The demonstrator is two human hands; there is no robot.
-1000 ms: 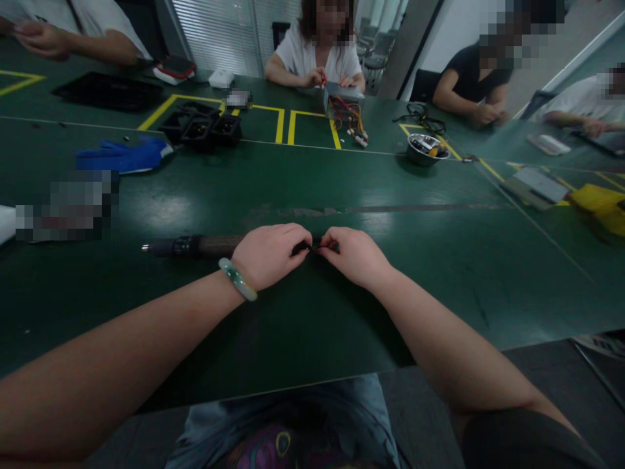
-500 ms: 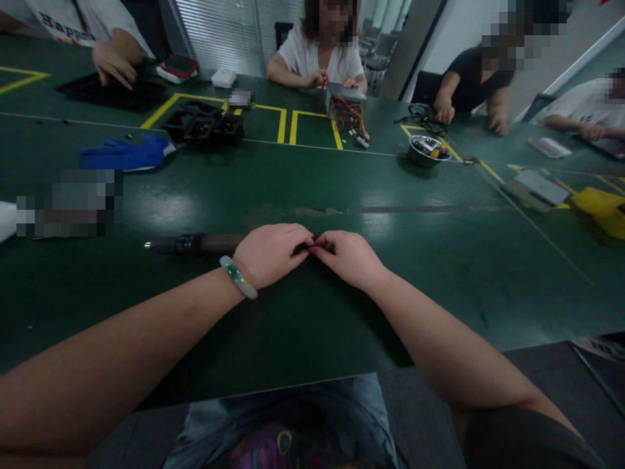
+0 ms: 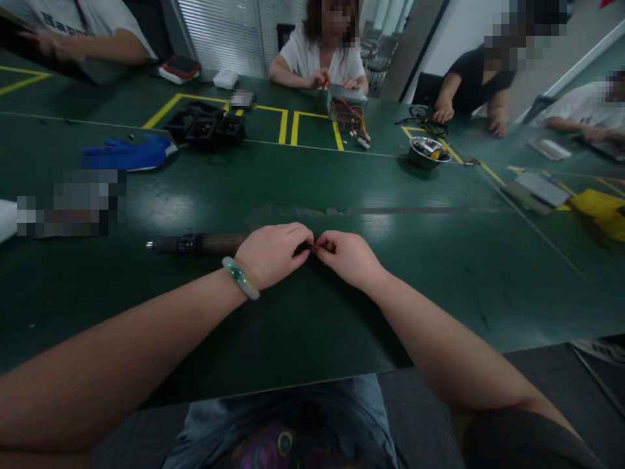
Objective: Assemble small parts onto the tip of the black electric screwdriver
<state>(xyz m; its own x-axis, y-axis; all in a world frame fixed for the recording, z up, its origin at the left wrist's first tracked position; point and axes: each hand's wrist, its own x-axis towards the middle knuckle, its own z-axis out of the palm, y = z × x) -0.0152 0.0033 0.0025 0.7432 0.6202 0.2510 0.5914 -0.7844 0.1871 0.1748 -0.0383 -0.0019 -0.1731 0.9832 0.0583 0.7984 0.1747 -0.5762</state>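
Observation:
A long dark electric screwdriver (image 3: 217,245) lies on the green table, its metal tip to the left. My left hand (image 3: 276,255), a jade-coloured bangle on its wrist, covers the tool's right end with the fingers curled round it. Facing it, my right hand (image 3: 349,260) has thumb and fingers pinched together at that end, touching or nearly touching the left fingertips. Whatever sits between the right fingertips is too small and hidden to make out.
Beyond my hands lie a blue glove (image 3: 129,153), black trays (image 3: 205,127) and a metal bowl (image 3: 430,153) of small parts. One co-worker sits behind a metal box with wires (image 3: 346,104). A yellow item (image 3: 603,208) lies far right. The table's front edge is near my lap.
My hands stay almost in place, the fingertips shifting only slightly. At the far left, a co-worker has lifted a dark flat panel off the table.

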